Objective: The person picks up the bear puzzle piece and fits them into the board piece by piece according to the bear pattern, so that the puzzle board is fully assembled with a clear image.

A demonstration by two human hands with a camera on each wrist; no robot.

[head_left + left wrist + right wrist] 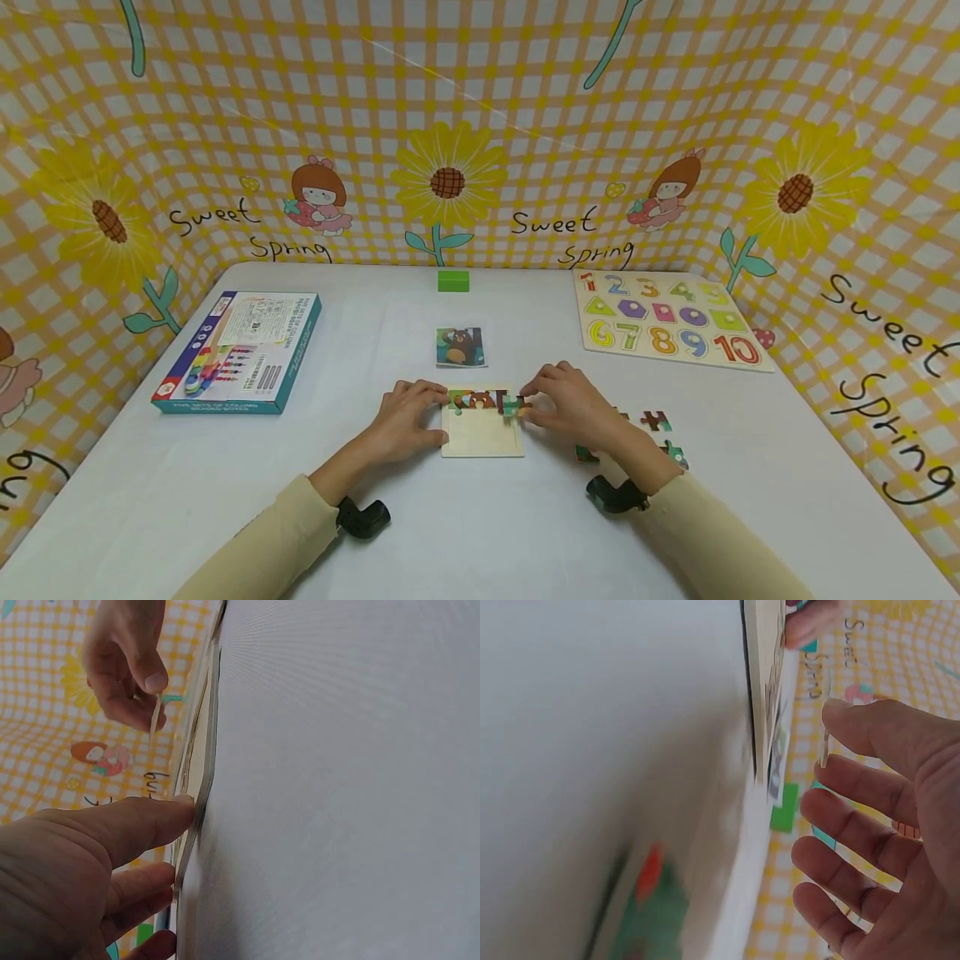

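A light wooden puzzle board (482, 440) lies in front of me, with several bear-picture pieces (474, 401) along its far edge. My left hand (405, 421) rests at the board's left side; in the left wrist view the thumb (154, 823) and fingertips touch its edge. Between thumb and index finger, my right hand (572, 406) pinches a green and teal puzzle piece (513, 407) over the board's upper right part. The right wrist view shows this piece (825, 739) edge-on, raised off the board, the other fingers spread loosely.
Loose puzzle pieces (656, 421) lie right of the board, partly hidden by my right forearm. Beyond the board are a bear picture card (461, 347) and a green block (453, 281). A boxed toy (240, 350) lies left; a number-and-shape board (667, 317) lies back right.
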